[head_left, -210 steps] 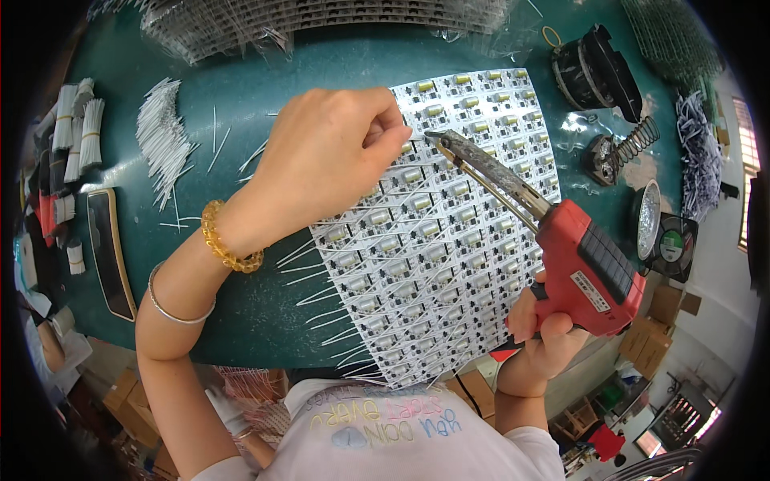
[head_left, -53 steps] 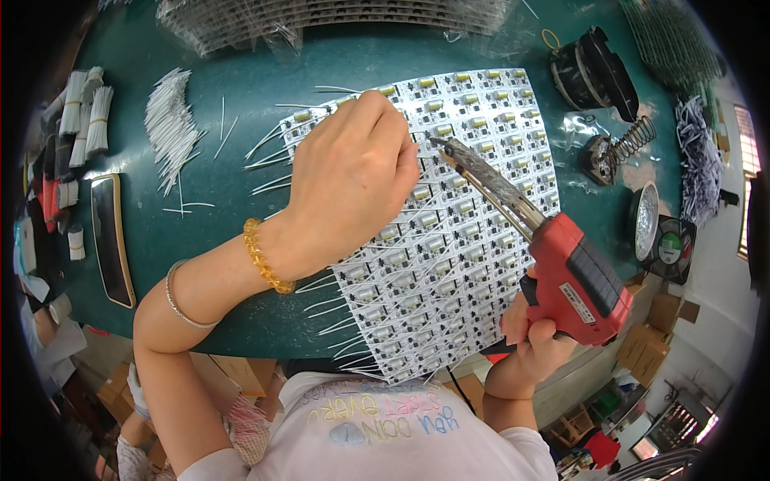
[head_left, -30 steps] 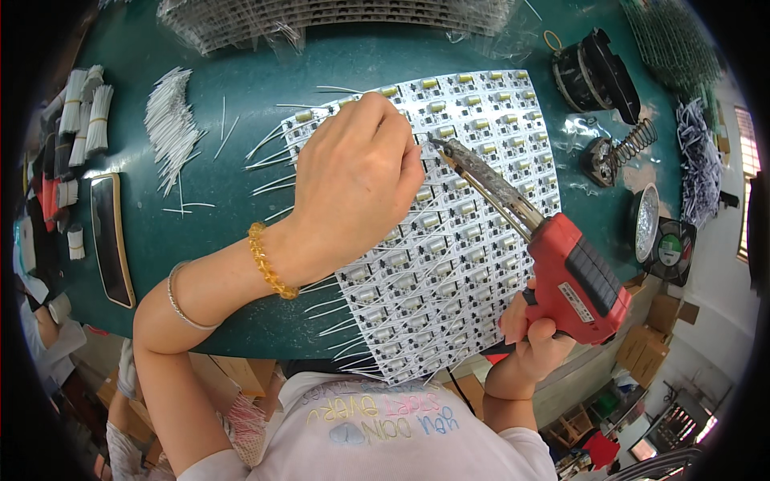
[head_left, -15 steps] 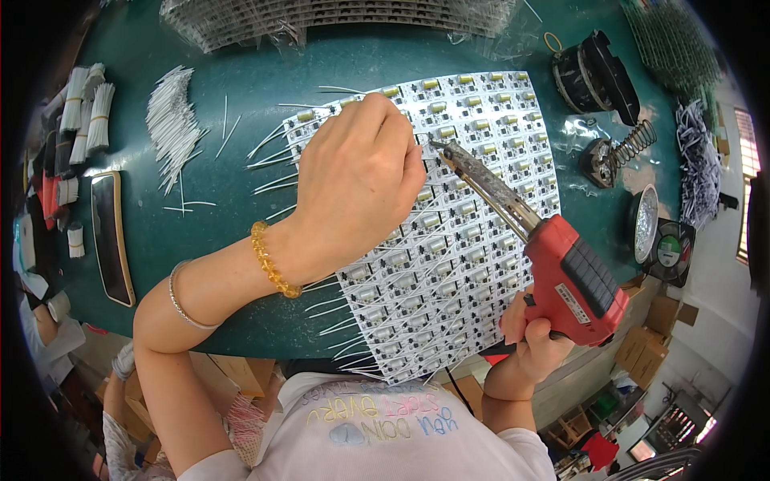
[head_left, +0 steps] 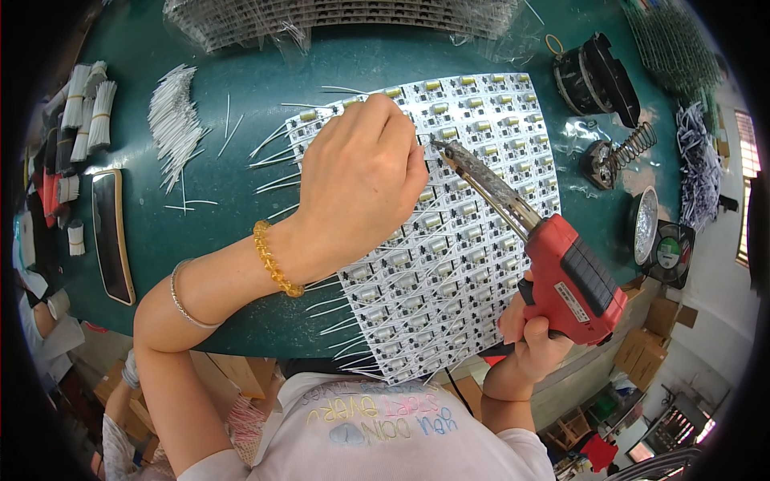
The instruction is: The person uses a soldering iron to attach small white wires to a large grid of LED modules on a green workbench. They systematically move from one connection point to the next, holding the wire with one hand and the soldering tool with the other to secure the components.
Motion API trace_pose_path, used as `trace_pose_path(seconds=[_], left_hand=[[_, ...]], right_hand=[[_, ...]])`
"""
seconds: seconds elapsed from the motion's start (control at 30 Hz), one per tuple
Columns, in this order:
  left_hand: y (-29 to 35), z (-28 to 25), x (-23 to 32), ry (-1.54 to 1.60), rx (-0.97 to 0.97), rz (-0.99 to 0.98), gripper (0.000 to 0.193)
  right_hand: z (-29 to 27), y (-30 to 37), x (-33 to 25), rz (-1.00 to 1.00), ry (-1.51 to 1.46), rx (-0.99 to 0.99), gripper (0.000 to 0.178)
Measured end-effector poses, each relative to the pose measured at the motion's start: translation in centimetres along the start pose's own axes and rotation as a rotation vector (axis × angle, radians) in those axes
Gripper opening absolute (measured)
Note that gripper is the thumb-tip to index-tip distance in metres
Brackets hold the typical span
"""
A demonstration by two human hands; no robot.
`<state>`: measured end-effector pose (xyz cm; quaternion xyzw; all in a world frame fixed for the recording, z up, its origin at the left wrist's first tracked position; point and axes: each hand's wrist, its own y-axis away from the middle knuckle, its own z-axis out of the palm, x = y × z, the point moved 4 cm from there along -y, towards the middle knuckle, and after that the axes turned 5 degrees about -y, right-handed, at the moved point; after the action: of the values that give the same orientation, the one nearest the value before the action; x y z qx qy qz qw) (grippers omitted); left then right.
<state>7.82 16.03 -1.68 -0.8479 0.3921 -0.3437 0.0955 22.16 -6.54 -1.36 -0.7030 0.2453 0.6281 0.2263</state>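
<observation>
A white panel of small circuit boards [head_left: 501, 240] lies before me, with rows of yellowish cylindrical parts and thin white wires [head_left: 333, 327] sticking out on its left side. Over its upper middle, my left hand [head_left: 365, 164] is closed in a pinch. Its fingertips are hidden, so what they hold cannot be made out. My right hand [head_left: 539, 349] grips the handle of a red and black soldering gun [head_left: 565, 276]. The gun's tip points up and left, close beside my left thumb and just over the panel.
Loose white wires [head_left: 175, 124], a phone [head_left: 112, 236] and tied wire bundles [head_left: 99, 119] lie at left. Stacked boards in plastic [head_left: 345, 18] stand at the far edge. Rightward are a black round device [head_left: 584, 76], a coil holder [head_left: 634, 146], a metal bowl [head_left: 644, 224] and a small fan [head_left: 672, 252].
Almost nothing differs. The whole view has shifted very slightly; both hands keep their poses, and the soldering gun's tip stays beside my left thumb.
</observation>
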Motion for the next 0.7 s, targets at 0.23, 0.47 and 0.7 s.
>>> trace_pose_path(seconds=[0.23,0.47,0.7], left_hand=[[0.0,-0.1,0.0,0.002,-0.004,-0.005,0.015],[0.0,0.0,-0.1,0.011,0.004,-0.003,0.015],[0.0,-0.1,0.0,0.011,-0.003,0.001,0.014]], right_hand=[[0.2,-0.1,-0.3,-0.059,0.043,-0.004,0.07],[-0.1,0.3,-0.3,-0.034,0.009,0.009,0.073],[-1.2,0.8,-0.3,-0.105,0.068,0.004,0.076]])
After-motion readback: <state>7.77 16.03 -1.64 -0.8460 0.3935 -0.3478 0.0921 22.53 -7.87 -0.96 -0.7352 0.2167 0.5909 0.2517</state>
